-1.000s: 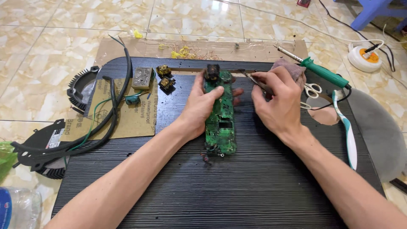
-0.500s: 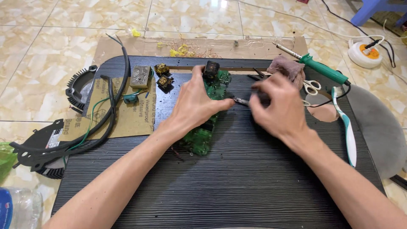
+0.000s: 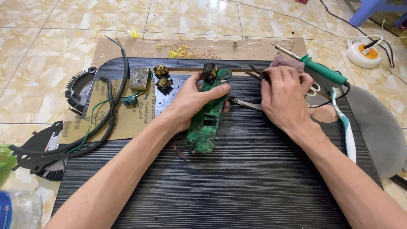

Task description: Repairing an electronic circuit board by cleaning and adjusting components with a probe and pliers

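Observation:
My left hand [image 3: 190, 101] grips a long green circuit board [image 3: 207, 121] and holds it tilted up on its edge over the black ribbed mat [image 3: 220, 191]. A black component [image 3: 210, 70] sits at the board's far end. To the right of the board, my right hand [image 3: 285, 95] lies curled over a pair of metal pliers [image 3: 241, 103]. Their two arms stick out to the left from under the fingers. The pliers do not touch the board.
A green-handled soldering iron [image 3: 323, 70], scissors [image 3: 314, 87], a cloth [image 3: 288, 62] and a white-teal toothbrush [image 3: 345, 127] lie at right. Small parts [image 3: 140, 79], black cables [image 3: 113, 99] and fan pieces [image 3: 79, 87] lie at left on cardboard. A white power socket [image 3: 363, 53] sits on the tiled floor.
The board has been turned up from flat onto its edge in my left hand. My right hand has drawn the pliers back from the board to the right.

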